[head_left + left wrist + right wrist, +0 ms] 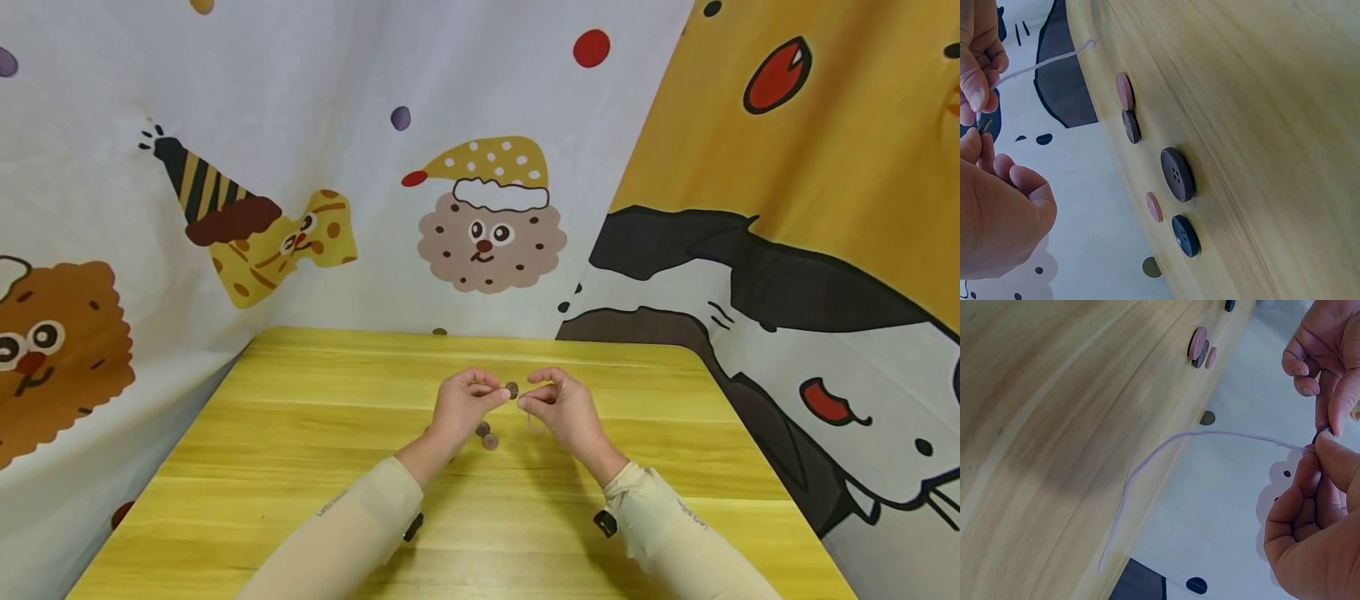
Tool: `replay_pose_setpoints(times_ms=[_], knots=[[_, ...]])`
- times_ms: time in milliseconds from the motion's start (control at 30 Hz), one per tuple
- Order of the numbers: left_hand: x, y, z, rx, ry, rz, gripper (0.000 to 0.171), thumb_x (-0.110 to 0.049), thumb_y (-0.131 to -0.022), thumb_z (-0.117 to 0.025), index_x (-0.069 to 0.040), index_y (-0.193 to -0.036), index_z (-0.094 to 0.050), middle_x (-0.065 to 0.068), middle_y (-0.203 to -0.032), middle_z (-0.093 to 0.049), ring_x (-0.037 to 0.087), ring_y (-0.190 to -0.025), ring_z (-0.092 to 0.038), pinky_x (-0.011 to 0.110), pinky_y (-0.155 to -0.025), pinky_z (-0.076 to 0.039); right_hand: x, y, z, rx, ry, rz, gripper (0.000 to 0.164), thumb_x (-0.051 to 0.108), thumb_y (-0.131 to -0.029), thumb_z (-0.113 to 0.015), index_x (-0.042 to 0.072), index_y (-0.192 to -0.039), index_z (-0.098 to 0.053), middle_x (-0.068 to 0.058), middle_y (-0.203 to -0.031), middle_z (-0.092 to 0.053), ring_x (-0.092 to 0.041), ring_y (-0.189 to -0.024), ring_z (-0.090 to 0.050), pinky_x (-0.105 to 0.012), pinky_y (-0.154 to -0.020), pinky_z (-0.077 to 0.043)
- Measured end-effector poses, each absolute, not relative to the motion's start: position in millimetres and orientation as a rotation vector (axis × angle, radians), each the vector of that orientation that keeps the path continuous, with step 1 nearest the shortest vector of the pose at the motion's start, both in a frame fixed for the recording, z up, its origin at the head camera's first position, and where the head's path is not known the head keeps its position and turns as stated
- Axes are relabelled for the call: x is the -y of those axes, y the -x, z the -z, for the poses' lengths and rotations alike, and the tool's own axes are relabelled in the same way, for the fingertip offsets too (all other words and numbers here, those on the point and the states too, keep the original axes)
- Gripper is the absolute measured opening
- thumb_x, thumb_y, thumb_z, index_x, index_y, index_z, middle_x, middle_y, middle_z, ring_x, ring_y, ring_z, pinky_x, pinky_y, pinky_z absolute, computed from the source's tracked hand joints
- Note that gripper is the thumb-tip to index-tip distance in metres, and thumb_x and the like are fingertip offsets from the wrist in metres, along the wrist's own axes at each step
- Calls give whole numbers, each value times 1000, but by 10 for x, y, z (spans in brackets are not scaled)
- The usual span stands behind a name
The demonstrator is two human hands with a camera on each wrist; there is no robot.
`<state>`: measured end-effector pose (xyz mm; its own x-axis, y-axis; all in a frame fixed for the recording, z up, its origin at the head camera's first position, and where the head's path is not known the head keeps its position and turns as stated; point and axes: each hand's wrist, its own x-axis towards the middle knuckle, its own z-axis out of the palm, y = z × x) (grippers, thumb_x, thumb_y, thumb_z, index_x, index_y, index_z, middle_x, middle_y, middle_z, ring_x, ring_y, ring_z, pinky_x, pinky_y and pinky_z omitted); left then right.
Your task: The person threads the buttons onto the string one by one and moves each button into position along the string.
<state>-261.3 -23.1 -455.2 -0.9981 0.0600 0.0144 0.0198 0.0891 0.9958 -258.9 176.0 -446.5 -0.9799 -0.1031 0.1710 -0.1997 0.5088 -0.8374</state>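
Above the table, my left hand [459, 410] pinches a small dark brown button [512, 390] by its edge, between thumb and forefinger. My right hand [567, 414] is close beside it, its thumb and forefinger pinching a thin lilac cord [1147, 459]. The cord's long tail hangs down in a curve in the right wrist view. Its pinched end meets the button at the fingertips. Whether it passes through a hole is hidden by the fingers.
Several loose buttons lie on the wooden table [300, 500] below the hands: a large dark brown one [1177, 175], a dark blue one [1185, 236], a small pink one [1154, 207], a reddish one [1124, 92] and another brown one [1130, 127]. A printed curtain [337, 83] hangs behind.
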Motion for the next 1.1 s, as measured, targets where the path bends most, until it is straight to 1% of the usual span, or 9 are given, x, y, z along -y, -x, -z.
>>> replay_pose_setpoints(times_ms=[300,367,433,500,633,800,900,1033,1100], knots=[[231,2610,4538,-2285,-66,-2095,18,-21,-95,-85,-12,-104,-73,3,-100,-81,16,-90,-71,29,-76,-58,-1736,2580,4479,2681,-248,-1416,32,13,-93,-85,11,-121,-69,-5,-95,-82,-12,-80,-75,-25,-61,-54],[231,2609,4543,-2304,-75,-2081,17,-21,-95,-85,-12,-104,-74,2,-99,-81,16,-89,-70,30,-77,-57,-1733,2580,4480,2689,-248,-1409,32,12,-93,-85,11,-121,-69,-4,-94,-82,-15,-80,-75,-25,-61,-54],[231,2609,4550,-2330,-91,-2063,17,-21,-94,-85,-13,-103,-74,1,-98,-81,16,-88,-69,30,-77,-57,-1729,2579,4479,2692,-253,-1418,32,12,-93,-85,11,-121,-69,-5,-94,-82,-22,-81,-77,-25,-61,-55],[229,2614,4565,-2362,-116,-2040,17,-22,-94,-85,-14,-103,-74,0,-97,-82,15,-87,-69,31,-78,-57,-1724,2579,4477,2699,-258,-1416,33,12,-92,-85,10,-121,-69,-4,-93,-82,-23,-82,-77,-25,-62,-55],[221,2612,4589,-2458,-191,-1962,15,-23,-94,-85,-16,-102,-74,-3,-95,-82,16,-87,-68,29,-75,-56,-1714,2591,4485,2722,-265,-1394,35,11,-92,-85,9,-124,-70,-4,-92,-82,-21,-81,-78,-26,-63,-57],[219,2590,4601,-2631,-301,-1809,11,-23,-94,-84,-21,-99,-75,-8,-93,-80,14,-80,-60,24,-69,-51,-1702,2590,4485,2754,-266,-1375,35,10,-92,-85,7,-125,-74,-4,-93,-82,-16,-80,-77,-25,-62,-58],[220,2578,4612,-2788,-435,-1654,10,-24,-95,-84,-23,-98,-75,-10,-95,-79,11,-82,-63,24,-72,-52,-1705,2588,4492,2763,-285,-1375,31,9,-92,-85,6,-121,-77,-5,-93,-82,-12,-79,-75,-24,-62,-58],[220,2553,4609,-2909,-583,-1501,11,-24,-94,-83,-22,-99,-74,-9,-99,-79,11,-95,-69,28,-84,-57,-1715,2593,4515,2764,-314,-1385,22,8,-91,-85,7,-112,-80,-6,-93,-83,-11,-80,-76,-23,-62,-58],[219,2543,4605,-2891,-595,-1496,11,-24,-95,-83,-21,-100,-74,-7,-100,-79,11,-95,-68,28,-84,-58,-1716,2595,4528,2759,-317,-1390,18,8,-91,-86,9,-108,-81,-5,-93,-82,-12,-82,-76,-23,-63,-58]])
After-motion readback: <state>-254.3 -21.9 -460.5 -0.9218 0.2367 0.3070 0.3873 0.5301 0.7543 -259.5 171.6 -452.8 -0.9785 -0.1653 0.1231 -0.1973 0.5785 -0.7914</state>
